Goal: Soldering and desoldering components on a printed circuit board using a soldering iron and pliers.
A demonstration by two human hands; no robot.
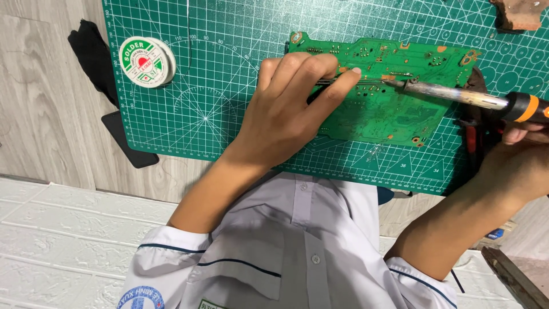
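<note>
A green circuit board (389,114) lies on a green cutting mat (217,114). My left hand (286,114) rests over the board's left part and pinches thin metal tweezers (343,82), whose tips point right toward the middle of the board's upper area. My right hand (514,166) at the right edge grips a soldering iron (457,94) by its black and orange handle. The metal tip of the iron touches the board just beside the tweezer tips.
A white spool of solder (146,61) sits on the mat's upper left. A black cloth (91,51) and a flat black object (123,140) lie off the mat's left edge. Red-handled pliers (472,137) lie under the iron. A brown lump (517,14) is at top right.
</note>
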